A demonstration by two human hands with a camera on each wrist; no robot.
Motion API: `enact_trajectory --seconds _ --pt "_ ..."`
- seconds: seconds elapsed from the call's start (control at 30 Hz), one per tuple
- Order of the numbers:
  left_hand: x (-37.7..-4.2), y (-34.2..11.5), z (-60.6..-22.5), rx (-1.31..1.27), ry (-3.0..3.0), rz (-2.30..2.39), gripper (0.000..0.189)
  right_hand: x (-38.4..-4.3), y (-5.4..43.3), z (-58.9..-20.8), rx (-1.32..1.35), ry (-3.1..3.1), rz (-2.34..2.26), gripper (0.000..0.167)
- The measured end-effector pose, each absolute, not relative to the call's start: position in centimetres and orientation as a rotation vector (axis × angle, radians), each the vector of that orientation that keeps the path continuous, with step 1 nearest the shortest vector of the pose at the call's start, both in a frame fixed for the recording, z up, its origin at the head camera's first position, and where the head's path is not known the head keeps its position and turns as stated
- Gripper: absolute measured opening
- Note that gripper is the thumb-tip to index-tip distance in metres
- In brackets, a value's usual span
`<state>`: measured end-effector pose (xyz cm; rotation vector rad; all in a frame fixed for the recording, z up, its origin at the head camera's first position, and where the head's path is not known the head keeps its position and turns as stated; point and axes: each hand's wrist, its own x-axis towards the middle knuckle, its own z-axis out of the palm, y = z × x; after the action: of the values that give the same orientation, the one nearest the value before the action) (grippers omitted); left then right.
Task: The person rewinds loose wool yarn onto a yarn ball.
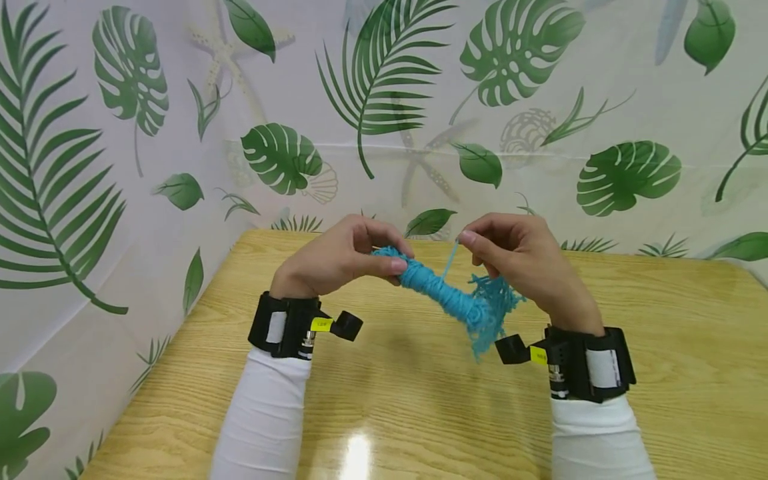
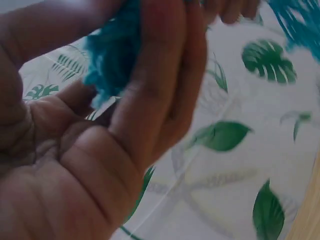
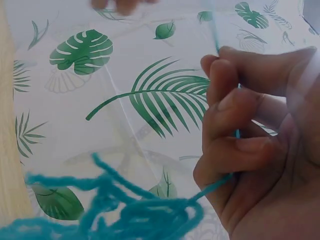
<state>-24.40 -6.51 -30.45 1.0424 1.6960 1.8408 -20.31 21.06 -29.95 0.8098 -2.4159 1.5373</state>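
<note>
A bundle of bright blue yarn (image 1: 441,290), wrapped into a long roll, slants down to the right above the table in the head view. At its upper end my left hand (image 1: 354,257) grips it between thumb and fingers; the yarn end (image 2: 112,62) shows between them in the left wrist view. My right hand (image 1: 516,257) pinches a single strand (image 1: 451,259) drawn up taut from the roll. In the right wrist view that strand runs through the curled fingers (image 3: 235,107) and down to loose yarn loops (image 3: 155,215). A frayed tuft (image 1: 495,303) hangs at the lower end.
Under the hands lies a wooden table (image 1: 384,393). A pale cloth (image 1: 336,87) printed with green leaves and starfish hangs behind it and on the left. Both wrists carry black straps (image 1: 591,365) with small cameras (image 1: 347,326).
</note>
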Motion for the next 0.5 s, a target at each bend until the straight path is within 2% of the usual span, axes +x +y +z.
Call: enact_trajectory --seconds 0.1,0.23,0.33,0.37,0.5 --pt "-24.4 -5.8 -30.5 1.025 1.362 2.111 0.021 -20.5 20.8 -30.0 0.839 -2.432 1.58 0.02" --pt "-24.3 -4.1 -30.6 0.882 1.231 2.479 0.006 -20.6 20.0 -30.1 0.876 -2.521 1.588 0.025" --pt "-24.3 -3.2 -31.0 0.817 1.64 2.628 0.014 -20.5 19.6 -30.2 0.902 -2.566 1.575 0.027" --pt "-24.3 -3.0 -31.1 0.806 1.878 2.607 0.011 -20.5 19.5 -30.2 0.899 -2.572 1.571 0.026" --pt "-24.3 -3.2 -31.5 0.742 2.761 2.164 0.011 -20.5 19.6 -30.2 0.852 -2.56 1.558 0.024"
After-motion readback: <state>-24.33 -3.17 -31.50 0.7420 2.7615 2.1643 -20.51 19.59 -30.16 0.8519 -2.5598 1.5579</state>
